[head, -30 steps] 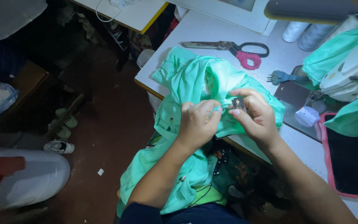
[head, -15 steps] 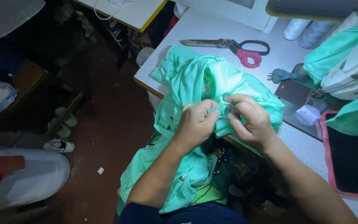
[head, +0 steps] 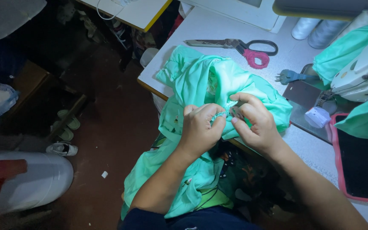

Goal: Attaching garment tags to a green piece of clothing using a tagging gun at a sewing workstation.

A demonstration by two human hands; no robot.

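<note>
Since the earlier frames the two hands have been drawn closer together on the cloth, thumbs now nearly meeting; nothing else on the surface has been shifted. The left hand is closed in a pinch on a small puckered fold of the mint-green cloth, fingers curled over it. The right hand is closed on the same fold from the other side, thumb and forefinger pressed to it just beside the left thumb. What exactly is pinched at the fold is too small to be told. The cloth is bunched at the near edge of the white surface, partly lying on it and partly hung over the edge down toward the lap. Scissors with pink-wrapped handle are laid beyond the cloth, blades pointed left, apart from it. A small blue tool is seen right of the cloth, near the sewing machine, over which more green fabric is draped. A black tray with pink rim is set at far right. Two thread cones are stood at the top. Sandals and a white shoe are seen on the dark floor at left.
</note>
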